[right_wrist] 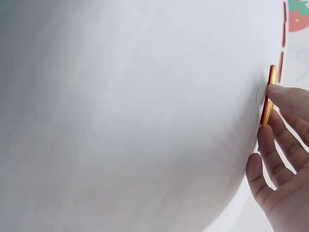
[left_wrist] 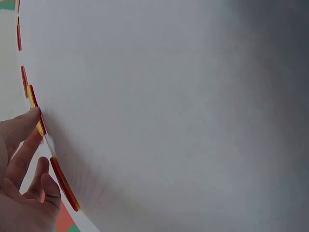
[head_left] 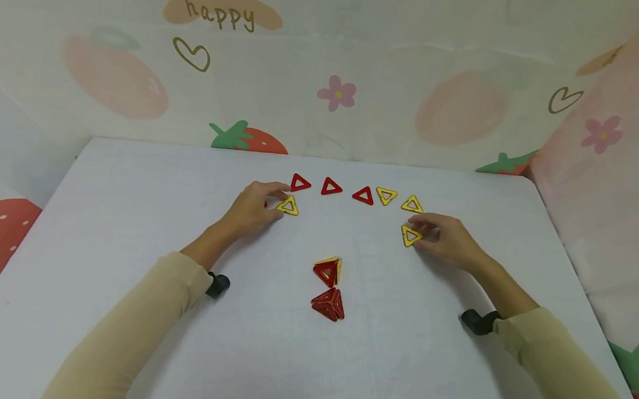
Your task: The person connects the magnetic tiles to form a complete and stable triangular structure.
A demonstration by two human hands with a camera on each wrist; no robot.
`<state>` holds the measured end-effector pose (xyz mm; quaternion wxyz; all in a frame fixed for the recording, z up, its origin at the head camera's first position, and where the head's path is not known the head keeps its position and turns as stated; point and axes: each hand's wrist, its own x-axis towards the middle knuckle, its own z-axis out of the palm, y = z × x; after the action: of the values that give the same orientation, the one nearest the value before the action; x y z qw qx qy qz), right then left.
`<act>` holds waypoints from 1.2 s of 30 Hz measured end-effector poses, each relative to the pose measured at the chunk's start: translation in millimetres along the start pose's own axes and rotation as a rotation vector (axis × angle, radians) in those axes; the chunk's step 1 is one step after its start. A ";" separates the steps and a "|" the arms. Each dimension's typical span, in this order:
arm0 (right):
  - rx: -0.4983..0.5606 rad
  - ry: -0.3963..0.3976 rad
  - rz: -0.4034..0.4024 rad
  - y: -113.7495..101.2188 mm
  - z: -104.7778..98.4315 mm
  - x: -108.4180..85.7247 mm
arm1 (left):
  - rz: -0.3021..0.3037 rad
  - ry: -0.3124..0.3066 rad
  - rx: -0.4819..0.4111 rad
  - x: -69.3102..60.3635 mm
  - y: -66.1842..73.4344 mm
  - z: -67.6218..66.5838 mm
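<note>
My left hand (head_left: pixel 256 208) pinches a yellow triangular magnetic tile (head_left: pixel 288 206) between thumb and fingers at the left end of a row of tiles. In the left wrist view this tile (left_wrist: pixel 37 110) shows a red face on its other side. Another red-edged tile (left_wrist: pixel 64 183) lies by the curled outer fingers, mostly hidden in the head view. My right hand (head_left: pixel 446 239) pinches a second yellow triangular tile (head_left: pixel 411 235) at the row's right end. The right wrist view shows this tile (right_wrist: pixel 268 96) edge-on, red and yellow, between thumb and fingers.
Along the far side lie red triangles (head_left: pixel 331 186) and yellow triangles (head_left: pixel 386 196), spaced apart. Nearer, in the middle of the white table (head_left: pixel 132 310), stand a red-and-yellow pyramid (head_left: pixel 327 272) and a red pyramid (head_left: pixel 328 304), close together. A printed curtain (head_left: pixel 379 53) hangs behind.
</note>
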<state>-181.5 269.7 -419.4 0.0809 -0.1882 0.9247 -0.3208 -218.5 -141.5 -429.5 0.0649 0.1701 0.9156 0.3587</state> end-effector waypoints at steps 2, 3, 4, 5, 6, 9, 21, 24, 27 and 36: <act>0.005 -0.008 0.001 -1.7 1.4 1.5 | 0.013 -0.002 0.002 -0.6 1.4 1.3; 0.007 -0.010 0.004 -2.7 2.1 2.2 | 0.018 -0.002 0.002 -0.7 2.0 2.1; 0.008 -0.012 0.004 -3.7 2.9 2.9 | 0.024 -0.003 0.001 -1.0 2.8 2.9; 0.010 -0.014 0.005 -4.5 3.8 3.6 | 0.027 -0.004 0.000 -1.4 3.7 3.7; 0.012 -0.016 0.004 -5.3 4.7 4.3 | 0.030 -0.004 0.000 -1.6 4.3 4.5; 0.017 -0.019 0.006 -7.6 7.2 6.7 | 0.040 -0.006 0.002 -1.9 6.0 7.1; 0.019 -0.043 -0.034 -22.5 17.1 17.7 | 0.088 -0.031 -0.004 -4.8 17.1 15.9; 0.019 -0.046 -0.044 -27.0 20.0 20.5 | 0.102 -0.029 -0.004 -4.0 18.5 19.3; 0.014 -0.046 -0.051 -31.3 23.2 24.0 | 0.124 -0.029 -0.016 -2.8 19.6 22.2; 0.009 -0.052 -0.081 -42.9 32.9 33.9 | 0.116 -0.069 -0.026 -1.4 25.0 30.0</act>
<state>-191.0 206.6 -419.3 0.0929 -0.2332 0.9125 -0.3230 -203.3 -105.9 -434.6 0.0777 0.2340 0.8967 0.3675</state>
